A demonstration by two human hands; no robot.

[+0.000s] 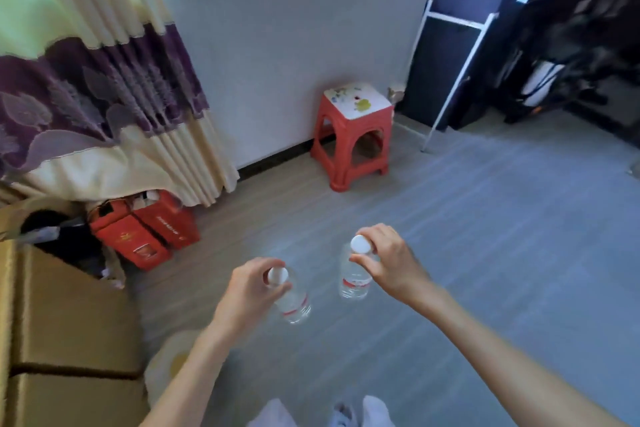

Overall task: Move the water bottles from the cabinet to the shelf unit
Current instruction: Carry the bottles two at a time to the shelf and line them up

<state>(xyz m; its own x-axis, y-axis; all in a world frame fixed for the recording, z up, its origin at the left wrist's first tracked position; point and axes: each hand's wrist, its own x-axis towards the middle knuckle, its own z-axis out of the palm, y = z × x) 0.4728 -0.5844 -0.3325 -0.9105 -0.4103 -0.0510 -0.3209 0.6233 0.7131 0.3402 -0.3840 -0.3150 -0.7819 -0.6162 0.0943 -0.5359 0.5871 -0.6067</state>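
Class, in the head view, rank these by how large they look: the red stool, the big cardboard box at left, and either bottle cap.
1. Cardboard box, though nearness inflates it.
2. Red stool.
3. Bottle cap, smallest; both caps look alike.

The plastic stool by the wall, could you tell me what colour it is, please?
The stool is red, with a white top carrying coloured marks; the head view shows it.

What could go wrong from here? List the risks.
1. Each hand, left and right, pinches its bottle only at the white cap, so the left bottle or right bottle may well slip and drop to the floor.
2. Both hang in the air and could swing and knock together.
3. The red stool stands ahead and could trip the person.
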